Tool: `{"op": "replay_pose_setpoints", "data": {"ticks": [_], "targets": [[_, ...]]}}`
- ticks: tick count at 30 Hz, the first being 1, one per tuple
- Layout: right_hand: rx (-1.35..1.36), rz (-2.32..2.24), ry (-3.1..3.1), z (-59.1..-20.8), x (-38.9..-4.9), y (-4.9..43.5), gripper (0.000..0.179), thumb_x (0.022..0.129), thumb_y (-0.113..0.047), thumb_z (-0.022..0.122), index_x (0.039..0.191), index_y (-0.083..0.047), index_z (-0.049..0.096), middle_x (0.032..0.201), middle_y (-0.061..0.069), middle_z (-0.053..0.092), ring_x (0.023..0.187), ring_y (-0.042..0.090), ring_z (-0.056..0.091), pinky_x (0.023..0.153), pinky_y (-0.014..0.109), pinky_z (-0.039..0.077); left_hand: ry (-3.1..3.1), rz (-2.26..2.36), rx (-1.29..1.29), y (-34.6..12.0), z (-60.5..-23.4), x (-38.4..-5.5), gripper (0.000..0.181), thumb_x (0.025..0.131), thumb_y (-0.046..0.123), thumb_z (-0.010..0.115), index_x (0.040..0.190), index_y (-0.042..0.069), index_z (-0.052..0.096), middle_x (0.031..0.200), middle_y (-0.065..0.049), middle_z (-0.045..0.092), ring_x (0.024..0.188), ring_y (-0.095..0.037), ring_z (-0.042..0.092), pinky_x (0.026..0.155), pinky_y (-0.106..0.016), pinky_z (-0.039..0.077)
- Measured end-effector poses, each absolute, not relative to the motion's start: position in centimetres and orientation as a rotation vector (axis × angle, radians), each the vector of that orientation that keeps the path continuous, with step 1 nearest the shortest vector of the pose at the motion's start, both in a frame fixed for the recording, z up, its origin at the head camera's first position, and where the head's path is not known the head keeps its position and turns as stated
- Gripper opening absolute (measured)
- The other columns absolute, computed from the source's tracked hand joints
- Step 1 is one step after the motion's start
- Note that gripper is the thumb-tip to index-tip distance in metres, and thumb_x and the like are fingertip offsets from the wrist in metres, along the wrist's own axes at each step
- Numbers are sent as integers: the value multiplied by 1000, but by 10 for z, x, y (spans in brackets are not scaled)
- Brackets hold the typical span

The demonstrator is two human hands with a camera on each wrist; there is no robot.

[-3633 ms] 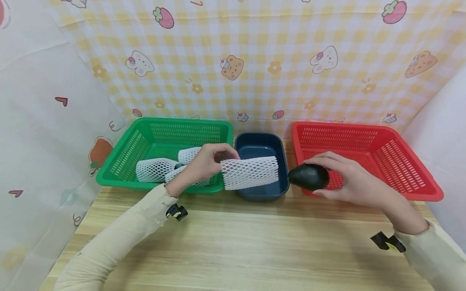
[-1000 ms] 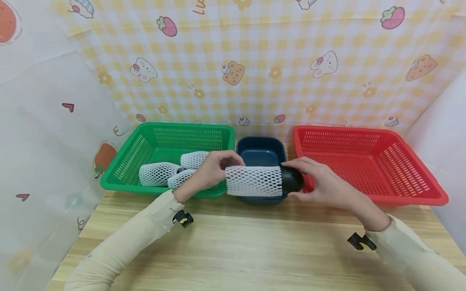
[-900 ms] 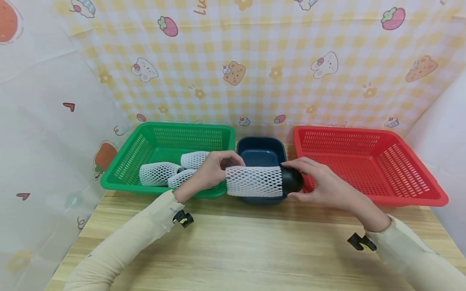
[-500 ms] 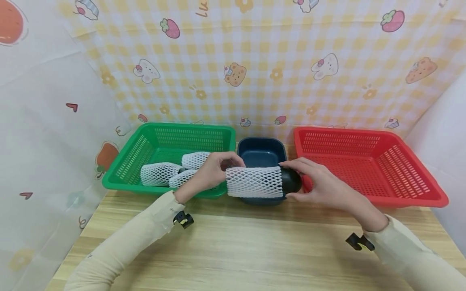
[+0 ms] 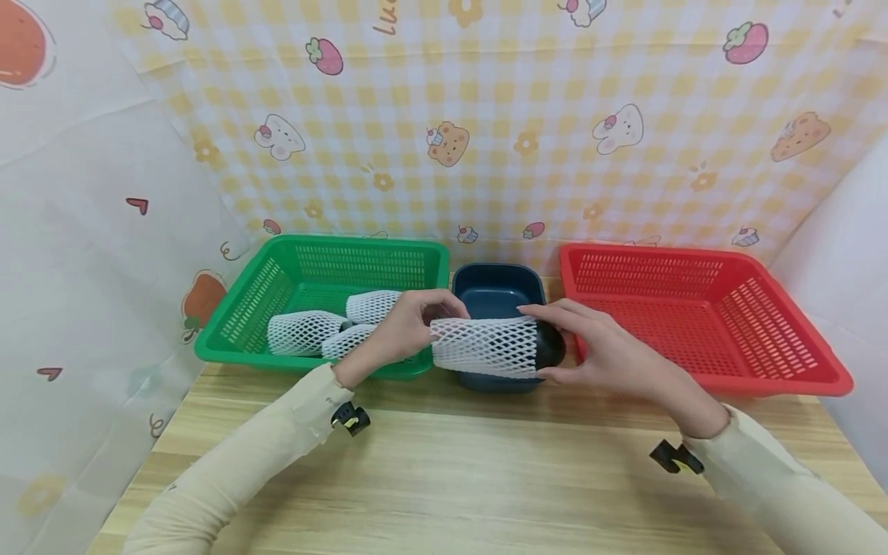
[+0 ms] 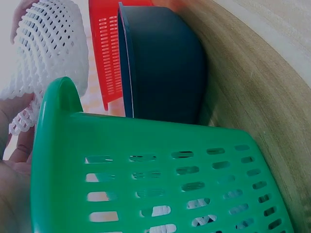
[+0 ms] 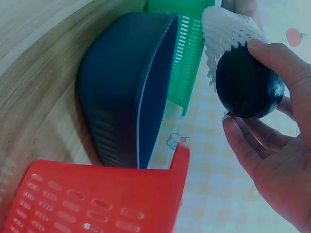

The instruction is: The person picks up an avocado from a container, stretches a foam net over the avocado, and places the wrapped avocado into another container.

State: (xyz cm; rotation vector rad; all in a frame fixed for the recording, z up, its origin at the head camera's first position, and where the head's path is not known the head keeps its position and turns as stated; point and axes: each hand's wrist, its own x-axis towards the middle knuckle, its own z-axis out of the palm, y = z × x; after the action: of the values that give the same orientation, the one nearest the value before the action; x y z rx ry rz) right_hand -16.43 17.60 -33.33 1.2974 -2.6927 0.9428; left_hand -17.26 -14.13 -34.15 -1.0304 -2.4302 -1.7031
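Observation:
A white foam net sleeve (image 5: pixel 484 348) lies level above the blue bin (image 5: pixel 501 279). My left hand (image 5: pixel 409 325) pinches its left end. Most of a dark, smooth avocado (image 5: pixel 551 344) sits inside the sleeve, with its rounded end sticking out on the right. My right hand (image 5: pixel 610 348) grips that end between thumb and fingers, and a fingertip reaches over the net's edge. In the right wrist view the avocado (image 7: pixel 247 85) shows dark green-black, with the net around its far part. The left wrist view shows the net (image 6: pixel 51 46) beyond the basket rim; some left fingers are hidden.
A green basket (image 5: pixel 368 243) on the left holds three white net sleeves (image 5: pixel 305 333), with something dark at one end. To the right stands a red basket (image 5: pixel 694 324). The wooden table (image 5: pixel 472 470) stretches in front; a patterned cloth (image 5: pixel 513 169) hangs behind.
From near the red basket, my right hand has moved left and pushed the avocado into the sleeve. Over the last second it slides slightly deeper. My left hand stays nearly still.

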Motion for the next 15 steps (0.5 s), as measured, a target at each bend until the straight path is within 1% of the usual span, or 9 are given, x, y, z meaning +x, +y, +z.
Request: {"op": "replay_pose_setpoints", "data": {"ticks": [2,5,9,11,13,15], "targets": [[1309,941,-2692,-333,-164,175,85,76,-21,92,150,-32,50,128,-7,54,106,15,51,69,30,54,-2436,-1699,-1026,-142,-350,-178,22,82,-15,76,100,-3,72,96,-9,70,81,-30,64,71,-30,53],[1321,931,-2693,-333,-165,173,82,78,-23,92,149,-33,52,130,-7,54,107,15,51,71,30,54,-2448,-1690,-1019,-144,-362,-185,25,81,-14,77,102,-2,73,98,-9,70,82,-30,64,72,-31,53],[1331,918,-2677,-335,-167,173,78,76,-24,93,144,-31,56,131,-6,56,112,15,52,76,31,56,-2457,-1698,-1047,-147,-365,-189,24,83,-9,79,103,3,74,98,-5,70,83,-26,65,72,-32,54],[1332,918,-2668,-335,-168,173,77,75,-24,93,143,-31,58,130,-5,56,113,16,52,76,31,57,-2473,-1698,-1080,-150,-365,-191,23,85,-6,79,104,6,75,99,-3,71,85,-23,66,73,-34,55],[1335,922,-2661,-335,-168,173,77,74,-23,94,142,-31,59,130,-5,57,112,16,53,76,31,57,-2515,-1675,-1138,-155,-362,-192,23,87,-4,77,107,7,75,102,-2,71,87,-21,66,72,-36,55],[1340,930,-2655,-336,-169,173,77,73,-22,94,141,-30,59,129,-4,57,111,17,53,74,31,57,-2585,-1636,-1248,-160,-357,-194,29,90,-4,74,115,8,74,109,-2,70,91,-19,66,73,-39,56]]}}
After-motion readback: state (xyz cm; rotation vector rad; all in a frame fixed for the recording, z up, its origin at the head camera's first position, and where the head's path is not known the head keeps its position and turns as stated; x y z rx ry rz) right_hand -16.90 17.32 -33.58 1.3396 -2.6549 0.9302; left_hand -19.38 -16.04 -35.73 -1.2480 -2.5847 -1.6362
